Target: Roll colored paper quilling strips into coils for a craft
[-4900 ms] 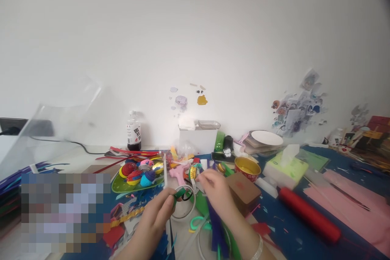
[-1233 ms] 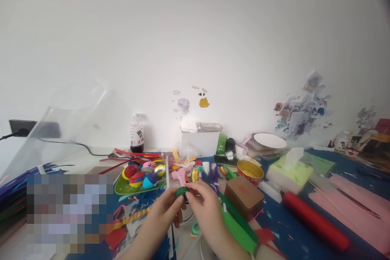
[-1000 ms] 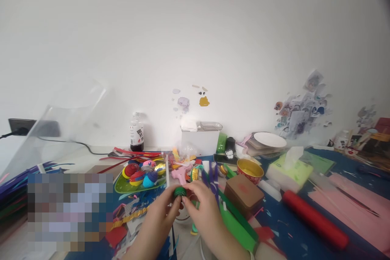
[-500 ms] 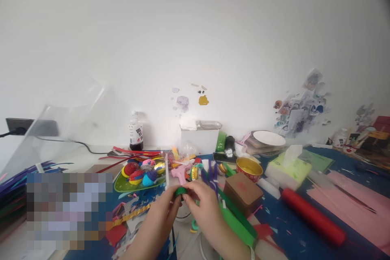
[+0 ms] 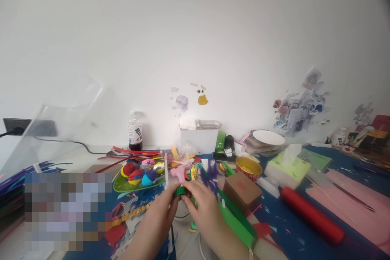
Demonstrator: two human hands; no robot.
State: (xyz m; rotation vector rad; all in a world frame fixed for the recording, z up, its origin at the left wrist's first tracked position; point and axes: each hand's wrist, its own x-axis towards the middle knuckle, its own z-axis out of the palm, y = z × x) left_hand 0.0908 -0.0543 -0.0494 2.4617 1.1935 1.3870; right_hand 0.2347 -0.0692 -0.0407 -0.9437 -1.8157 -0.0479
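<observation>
Between the fingertips of both hands sits a small green ridged coil (image 5: 180, 191), which looks like rolled corrugated paper. My left hand (image 5: 163, 207) pinches its left side, while my right hand (image 5: 203, 203) grips the right side with thumb and fingers. Just beyond them lies a pink glue gun (image 5: 179, 173), with a gold ridged coil (image 5: 193, 172) to its right. Several coloured coiled pieces, including a blue one (image 5: 149, 178) and a red one (image 5: 130, 168), rest on a green tray (image 5: 118, 187) at the left.
Paper scraps and strips litter the table around my forearms. To the right stand a brown tin box (image 5: 243, 191), a gold-and-red bowl (image 5: 249, 167) and a tissue pack (image 5: 288, 170). A red roll (image 5: 312, 214) lies by pink sheets (image 5: 359, 207). A bottle (image 5: 135, 132) stands near the wall.
The green coil has turned slightly between my fingers and shows more of its ridged edge. Both hands keep nearly the same place; the view has shifted a little.
</observation>
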